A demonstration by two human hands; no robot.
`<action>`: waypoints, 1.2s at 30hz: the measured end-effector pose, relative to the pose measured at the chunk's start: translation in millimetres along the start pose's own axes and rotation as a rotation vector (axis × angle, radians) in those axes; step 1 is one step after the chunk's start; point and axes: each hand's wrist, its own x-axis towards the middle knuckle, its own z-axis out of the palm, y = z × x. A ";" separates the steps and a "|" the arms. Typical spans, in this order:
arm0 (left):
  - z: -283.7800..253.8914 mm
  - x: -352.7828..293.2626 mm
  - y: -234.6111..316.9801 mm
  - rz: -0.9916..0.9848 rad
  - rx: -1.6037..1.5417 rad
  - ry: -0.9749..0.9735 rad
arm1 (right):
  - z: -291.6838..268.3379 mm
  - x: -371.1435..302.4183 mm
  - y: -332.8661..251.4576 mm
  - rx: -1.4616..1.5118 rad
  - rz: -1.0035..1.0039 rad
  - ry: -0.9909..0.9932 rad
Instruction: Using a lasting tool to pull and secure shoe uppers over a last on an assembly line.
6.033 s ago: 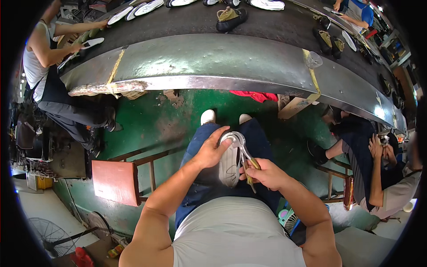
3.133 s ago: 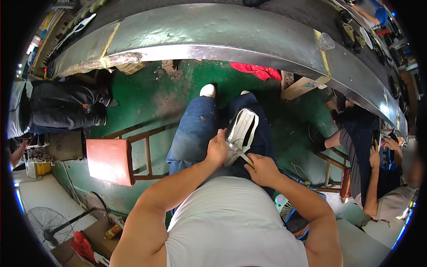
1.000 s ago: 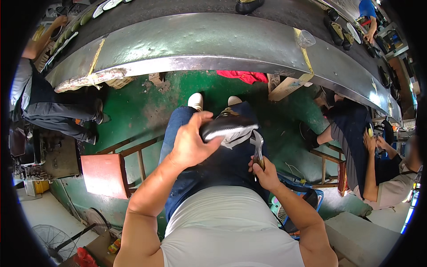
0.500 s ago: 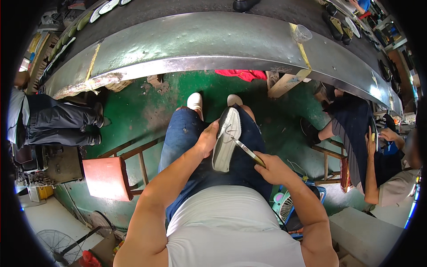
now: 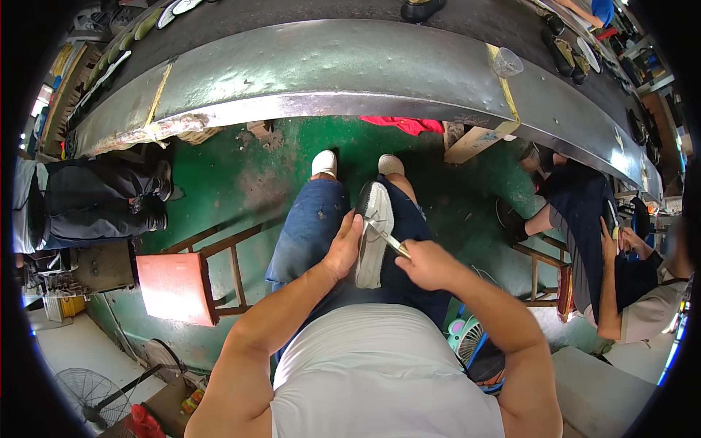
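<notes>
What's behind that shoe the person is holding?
Behind the shoe, the person's blue shorts show on both sides. The shoe covers whatever lies directly behind it, and its own far face is turned away, so neither can be seen. The left hand partly hides its left edge.

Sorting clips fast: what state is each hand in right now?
Left hand: closed, holding the shoe.
Right hand: closed, holding the pliers.

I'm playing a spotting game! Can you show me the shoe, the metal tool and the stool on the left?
Shoe [image 5: 372,264]: head view, on its pale underside.
Metal tool [image 5: 392,243]: head view, on its shiny shaft.
Stool on the left [image 5: 174,289]: head view, on its pinkish seat.
</notes>
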 end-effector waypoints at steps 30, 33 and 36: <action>38.9 12.1 62.0 -0.197 0.562 0.104 | -36.3 19.7 19.8 0.108 -0.172 0.197; 40.8 13.0 62.9 -0.207 0.617 0.096 | -24.9 26.6 26.1 -0.102 -0.061 0.186; 20.9 22.2 48.9 -0.267 0.449 -0.004 | -38.3 6.9 25.5 0.264 0.173 -0.013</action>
